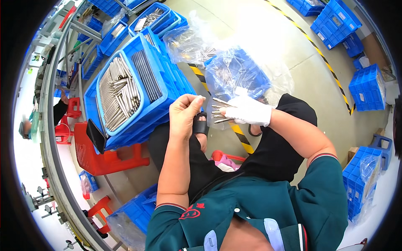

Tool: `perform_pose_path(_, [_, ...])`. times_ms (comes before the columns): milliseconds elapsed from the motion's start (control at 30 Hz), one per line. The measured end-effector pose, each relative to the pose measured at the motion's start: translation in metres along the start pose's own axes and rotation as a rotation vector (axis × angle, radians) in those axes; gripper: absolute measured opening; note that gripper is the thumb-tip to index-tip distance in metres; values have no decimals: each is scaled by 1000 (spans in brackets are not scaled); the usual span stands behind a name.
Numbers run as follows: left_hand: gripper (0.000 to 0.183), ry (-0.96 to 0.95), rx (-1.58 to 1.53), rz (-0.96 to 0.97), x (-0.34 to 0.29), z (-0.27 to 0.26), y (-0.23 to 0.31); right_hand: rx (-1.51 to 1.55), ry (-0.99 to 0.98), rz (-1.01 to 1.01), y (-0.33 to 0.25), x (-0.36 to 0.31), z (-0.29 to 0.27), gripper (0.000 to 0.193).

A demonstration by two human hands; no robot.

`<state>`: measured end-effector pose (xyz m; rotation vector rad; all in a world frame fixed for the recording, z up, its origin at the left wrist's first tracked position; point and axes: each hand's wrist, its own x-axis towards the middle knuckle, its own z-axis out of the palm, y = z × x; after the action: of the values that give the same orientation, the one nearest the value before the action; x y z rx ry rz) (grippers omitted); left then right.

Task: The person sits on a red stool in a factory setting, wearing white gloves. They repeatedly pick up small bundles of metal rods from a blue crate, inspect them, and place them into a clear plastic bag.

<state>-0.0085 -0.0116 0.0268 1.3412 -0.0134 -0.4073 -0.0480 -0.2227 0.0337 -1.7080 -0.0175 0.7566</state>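
Observation:
My right hand [251, 110], in a white glove, is closed around several slim metal rods [220, 119]. They fan out from its fingers toward my other hand. My bare left hand [185, 116] is raised just left of the rods, with thumb and fingers pinched together. What it holds, if anything, is too small to make out. Farther left, a blue tray [99, 90] full of similar silver rods sits on a stack of blue crates [169, 69], beside a row of dark rods [145, 75].
Ahead on the floor lies a blue crate [261, 79] covered with clear plastic bags. A red stool [94, 157] stands under the stacked crates. Black-and-yellow tape [242, 138] crosses the floor near my feet. More blue crates [366, 90] stand at the right.

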Motion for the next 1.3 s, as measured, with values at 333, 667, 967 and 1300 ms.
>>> perform_pose_path(333, [16,-123,63,-49,1,-2,-10,-192,-39,-72,-3,2,7,47])
perform_pose_path(667, [14,-158,48,-75,2,-4,-11,-248,-11,-90,1,5,10,52])
perform_pose_path(967, [19,-171,-193,-92,5,-2,-16,-162,-40,-15,-5,3,6,47])
perform_pose_path(1300, [13,-391,-535,-351,8,-2,-23,-229,-28,-111,8,8,9,54])
